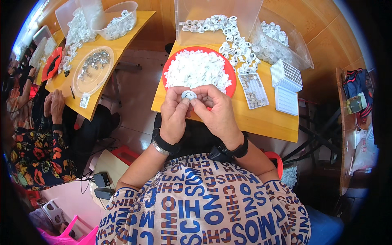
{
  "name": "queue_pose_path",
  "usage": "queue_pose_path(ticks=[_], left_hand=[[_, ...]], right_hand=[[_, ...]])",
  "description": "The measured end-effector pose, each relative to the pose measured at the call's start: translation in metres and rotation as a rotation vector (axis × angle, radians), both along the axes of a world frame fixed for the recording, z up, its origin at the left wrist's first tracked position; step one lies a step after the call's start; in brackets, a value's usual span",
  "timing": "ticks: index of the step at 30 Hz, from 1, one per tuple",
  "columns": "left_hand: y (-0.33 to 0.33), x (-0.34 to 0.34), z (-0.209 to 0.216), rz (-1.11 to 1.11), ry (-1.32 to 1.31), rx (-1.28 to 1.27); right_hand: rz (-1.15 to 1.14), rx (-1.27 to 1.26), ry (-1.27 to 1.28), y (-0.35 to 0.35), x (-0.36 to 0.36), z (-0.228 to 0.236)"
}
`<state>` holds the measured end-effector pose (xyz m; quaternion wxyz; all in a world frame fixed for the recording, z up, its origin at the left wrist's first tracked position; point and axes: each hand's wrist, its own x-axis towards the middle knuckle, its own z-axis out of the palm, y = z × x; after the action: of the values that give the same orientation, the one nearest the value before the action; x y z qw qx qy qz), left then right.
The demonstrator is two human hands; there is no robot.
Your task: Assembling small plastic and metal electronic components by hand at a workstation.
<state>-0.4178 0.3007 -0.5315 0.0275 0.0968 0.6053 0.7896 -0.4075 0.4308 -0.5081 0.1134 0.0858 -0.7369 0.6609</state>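
Between the fingertips of both hands I hold a small round white plastic part [189, 94], just in front of a red tray [231, 81]. My left hand [174, 110] pinches its left side, thumb on top. From the other side my right hand [215, 107] grips it with thumb and forefinger. A heap of small white plastic pieces [197, 69] fills the red tray. To the right, a white tray [253, 90] carries several small round metallic discs. The underside of the held part is hidden by my fingers.
Clear bins of white ring-shaped parts [272, 34] stand at the table's back right. Stacked white trays [286, 75] sit on the right. On a second table at left are metal bits in a round lid [96, 65]; another person's hands [54, 105] rest near it.
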Motion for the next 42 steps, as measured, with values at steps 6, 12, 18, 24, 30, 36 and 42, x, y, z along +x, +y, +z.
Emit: queue_pose_path(ticks=[6,12,18,24,30,36,42], left_hand=[[0.003,0.004,0.001,0.035,0.048,-0.027],[0.005,0.007,-0.004,0.059,0.056,-0.050],[0.000,0.006,-0.001,0.055,0.101,-0.122],[0.002,0.008,-0.006,0.137,0.253,-0.257],[0.004,0.012,-0.008,0.165,0.266,-0.252],[0.004,0.014,-0.003,0.130,0.168,-0.112],[0.003,0.013,0.008,0.046,0.029,-0.019]], right_hand=[[-0.054,0.024,0.014,0.000,0.001,0.000],[-0.077,0.097,0.024,0.000,0.001,-0.001],[-0.079,0.217,0.142,0.002,0.002,-0.002],[-0.085,0.254,0.196,0.002,0.004,-0.002],[-0.080,0.263,0.190,0.001,0.007,0.000],[-0.089,0.186,0.185,-0.001,0.006,-0.001],[0.029,-0.109,-0.083,0.001,0.006,0.005]])
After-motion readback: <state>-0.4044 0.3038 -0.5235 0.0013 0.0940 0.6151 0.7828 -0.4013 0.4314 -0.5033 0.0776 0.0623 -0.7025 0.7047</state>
